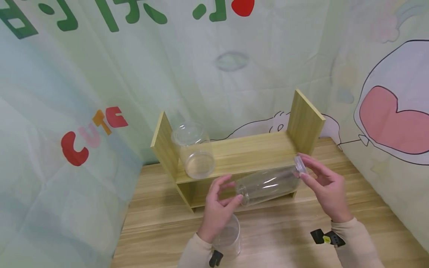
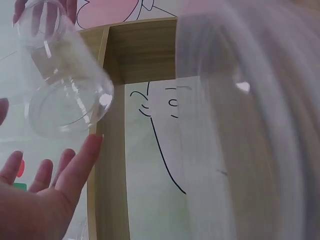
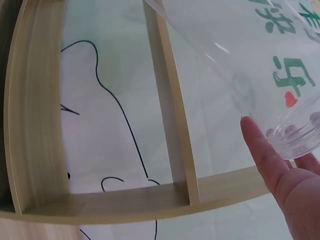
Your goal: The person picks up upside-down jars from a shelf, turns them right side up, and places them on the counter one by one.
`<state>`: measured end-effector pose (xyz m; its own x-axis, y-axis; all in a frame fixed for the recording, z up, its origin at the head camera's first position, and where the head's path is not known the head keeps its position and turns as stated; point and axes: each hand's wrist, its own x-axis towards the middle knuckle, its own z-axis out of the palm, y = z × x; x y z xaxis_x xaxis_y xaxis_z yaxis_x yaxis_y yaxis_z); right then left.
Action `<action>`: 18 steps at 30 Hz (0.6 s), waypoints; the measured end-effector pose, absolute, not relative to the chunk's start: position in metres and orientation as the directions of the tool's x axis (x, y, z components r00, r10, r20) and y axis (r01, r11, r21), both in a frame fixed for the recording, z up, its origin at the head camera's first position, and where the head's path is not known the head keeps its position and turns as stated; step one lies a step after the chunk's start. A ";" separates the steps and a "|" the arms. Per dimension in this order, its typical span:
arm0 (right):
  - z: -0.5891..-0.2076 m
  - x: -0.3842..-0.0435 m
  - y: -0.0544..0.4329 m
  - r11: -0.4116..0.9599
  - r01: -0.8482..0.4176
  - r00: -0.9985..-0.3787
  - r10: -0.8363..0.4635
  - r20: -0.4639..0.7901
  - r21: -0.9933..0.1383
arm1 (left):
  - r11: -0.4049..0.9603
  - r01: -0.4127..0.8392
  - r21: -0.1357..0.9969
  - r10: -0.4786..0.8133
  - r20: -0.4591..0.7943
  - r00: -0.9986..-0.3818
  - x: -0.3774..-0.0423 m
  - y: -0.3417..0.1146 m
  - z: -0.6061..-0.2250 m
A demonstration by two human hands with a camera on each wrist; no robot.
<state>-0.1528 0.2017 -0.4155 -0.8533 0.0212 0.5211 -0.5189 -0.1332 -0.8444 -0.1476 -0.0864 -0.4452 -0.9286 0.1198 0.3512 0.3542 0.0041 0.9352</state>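
Observation:
A tall clear plastic jar (image 1: pixel 269 186) lies tilted nearly sideways in front of the wooden shelf (image 1: pixel 248 154). My right hand (image 1: pixel 326 190) grips it at the lid (image 1: pixel 301 166), thumb on the near side and fingers behind. At the jar's other end is my left hand (image 1: pixel 218 210), its fingers spread around the base; in the left wrist view those fingers (image 2: pixel 82 167) look extended, not curled round the jar. Another clear jar (image 1: pixel 228 236) stands on the table below my left wrist, partly hidden by the forearm. It fills the right of the left wrist view, blurred.
On the shelf's upper board, at the left, stands a lidded clear jar (image 1: pixel 196 149). Upright side panels (image 1: pixel 305 123) rise at both shelf ends. The wood-grain table (image 1: pixel 161 227) runs beneath, with printed cloth (image 1: pixel 187 74) behind and at both sides.

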 end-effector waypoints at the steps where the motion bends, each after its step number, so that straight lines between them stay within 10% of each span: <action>1: -0.415 -0.153 0.203 -0.117 -0.520 -0.853 0.021 0.522 -0.846 | 0.017 0.365 0.931 0.107 0.361 -0.926 -0.148 -0.086 -0.445; 18: -0.418 -0.148 0.223 0.048 -0.571 -0.819 -0.099 0.565 -0.819 | 0.085 0.513 0.854 -0.014 0.516 -0.857 -0.156 -0.098 -0.427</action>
